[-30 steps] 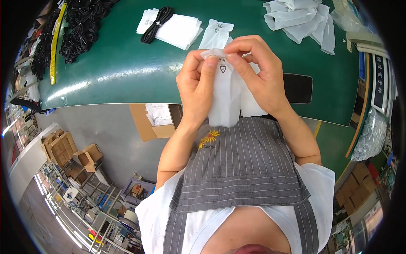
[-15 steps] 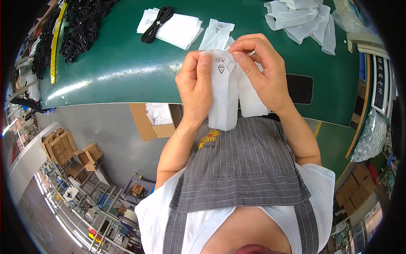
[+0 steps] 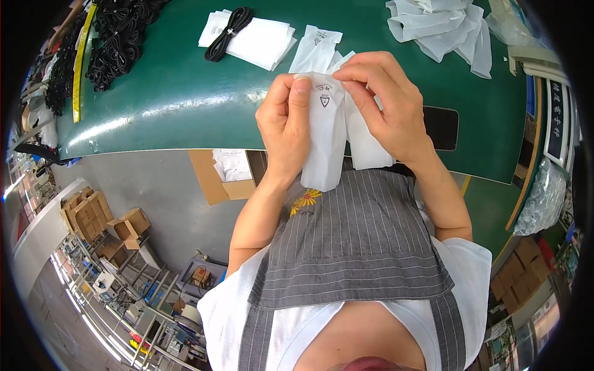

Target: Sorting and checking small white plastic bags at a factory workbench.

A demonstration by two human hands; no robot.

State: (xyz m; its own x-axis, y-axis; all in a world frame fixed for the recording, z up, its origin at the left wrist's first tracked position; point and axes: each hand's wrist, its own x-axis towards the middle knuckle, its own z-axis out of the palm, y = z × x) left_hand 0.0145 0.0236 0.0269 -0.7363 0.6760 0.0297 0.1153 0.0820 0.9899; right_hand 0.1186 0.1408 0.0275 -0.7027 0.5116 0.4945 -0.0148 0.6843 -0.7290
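Note:
A long, narrow, whitish bag [image 3: 325, 139] hangs in front of me with small dark print near its top edge. My left hand [image 3: 284, 127] pinches the top left corner between thumb and forefinger. At the top right corner, my right hand [image 3: 391, 108] has its thumb and fingertips closed on the edge. Whether the bag's mouth is parted cannot be made out. Another white bag [image 3: 365, 139] lies behind it, partly covered by my right hand. Just beyond my hands, a similar printed bag [image 3: 317, 49] rests on the green table [image 3: 185, 105].
A coiled black cable [image 3: 229, 34] lies on a stack of white bags [image 3: 266, 44]. More cable bundles [image 3: 117, 46] crowd the far left beside a yellow strip [image 3: 80, 62]. Loose bags [image 3: 439, 28] and a dark phone [image 3: 440, 128] are to the right. An open carton [image 3: 207, 179] stands below the table edge.
My right hand has shifted slightly up and outward, its fingers a little more raised at the bag's top edge. The left hand keeps its pinch, and the bag's lower end swings slightly left.

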